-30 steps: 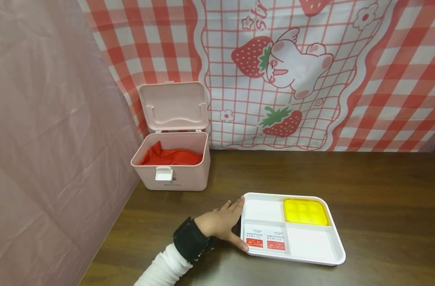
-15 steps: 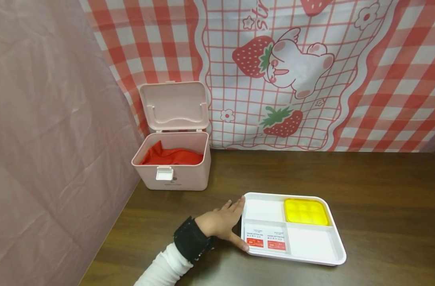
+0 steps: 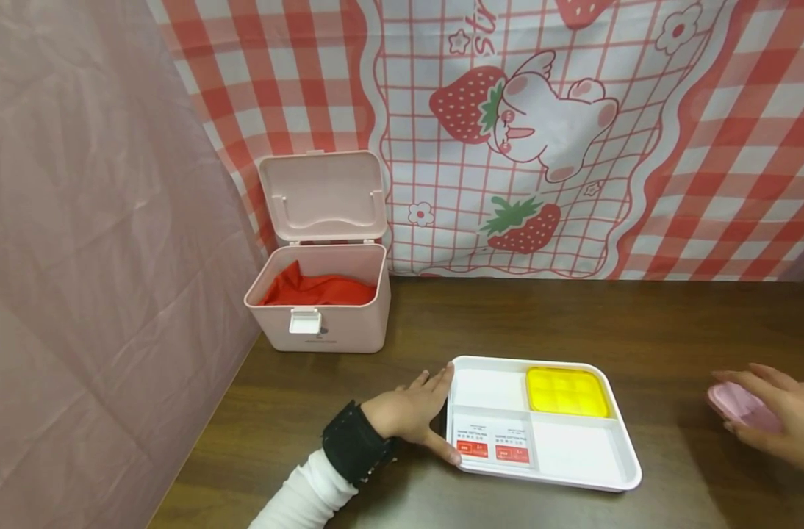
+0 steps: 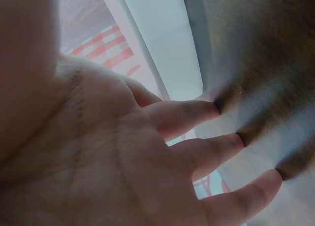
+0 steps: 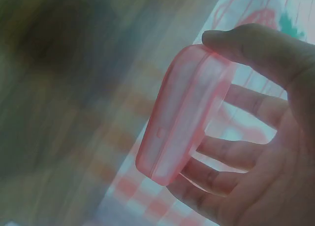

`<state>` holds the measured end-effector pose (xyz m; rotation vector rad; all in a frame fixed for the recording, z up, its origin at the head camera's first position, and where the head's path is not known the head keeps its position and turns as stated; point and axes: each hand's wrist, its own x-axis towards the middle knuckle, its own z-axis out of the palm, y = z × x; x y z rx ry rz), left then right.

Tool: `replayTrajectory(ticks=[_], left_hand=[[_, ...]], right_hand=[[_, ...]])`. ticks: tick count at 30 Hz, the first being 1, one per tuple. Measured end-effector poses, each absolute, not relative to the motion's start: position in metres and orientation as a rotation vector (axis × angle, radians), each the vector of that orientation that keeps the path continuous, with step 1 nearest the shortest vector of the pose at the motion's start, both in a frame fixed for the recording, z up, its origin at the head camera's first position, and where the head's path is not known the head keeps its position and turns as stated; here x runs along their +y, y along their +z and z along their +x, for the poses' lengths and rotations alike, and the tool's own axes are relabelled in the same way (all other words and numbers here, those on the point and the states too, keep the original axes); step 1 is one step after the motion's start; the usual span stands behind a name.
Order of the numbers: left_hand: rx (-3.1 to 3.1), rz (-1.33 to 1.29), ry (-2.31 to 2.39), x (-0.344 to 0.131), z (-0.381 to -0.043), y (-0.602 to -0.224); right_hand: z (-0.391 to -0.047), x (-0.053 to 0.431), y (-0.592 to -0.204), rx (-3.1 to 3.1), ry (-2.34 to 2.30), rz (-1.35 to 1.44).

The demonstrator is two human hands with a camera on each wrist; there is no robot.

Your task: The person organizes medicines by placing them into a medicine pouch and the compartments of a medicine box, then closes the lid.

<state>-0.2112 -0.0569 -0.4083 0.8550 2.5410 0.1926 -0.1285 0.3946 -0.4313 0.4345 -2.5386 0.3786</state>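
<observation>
A white tray (image 3: 577, 481) with four-way dividers lies on the table. My left hand (image 3: 411, 415) rests at its left side, fingers spread, with thumb and fingertips at the rim; in the left wrist view the left hand (image 4: 123, 147) has straight fingers beside the tray wall (image 4: 162, 44). A yellow translucent case (image 3: 567, 391) sits in the back right compartment, and two cotton pad packets (image 3: 491, 444) lie in the front left one. At the far right, my right hand (image 3: 782, 419) grips a pink translucent case (image 3: 739, 402), thumb and fingers on opposite edges; the right wrist view shows this pink case (image 5: 184, 117) clearly.
Behind and to the left stands a pink box (image 3: 336, 327) with its lid up and red cloth (image 3: 319, 290) inside. A checked strawberry curtain (image 3: 521, 147) hangs along the table's back edge, and a plain pink drape (image 3: 111, 257) covers the left side.
My right hand has come into the head view from the right, carrying the pink case. The left hand and the tray have stayed put.
</observation>
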Motion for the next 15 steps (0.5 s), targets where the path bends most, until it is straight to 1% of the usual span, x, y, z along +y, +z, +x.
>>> replayTrajectory(ticks=[2, 5, 15], left_hand=[[2.539, 0.856, 0.196, -0.057, -0.211, -0.408], [2.536, 0.864, 0.201, -0.057, -0.211, -0.408], [2.541, 0.868, 0.191, -0.057, -0.211, -0.407]], right_hand=[[-0.132, 0.375, -0.42, -2.622, 0.239, 0.438], [-0.138, 0.348, -0.41, -2.691, 0.182, 0.47], [-0.16, 0.274, -0.384, -2.848, 0.249, 0.611]])
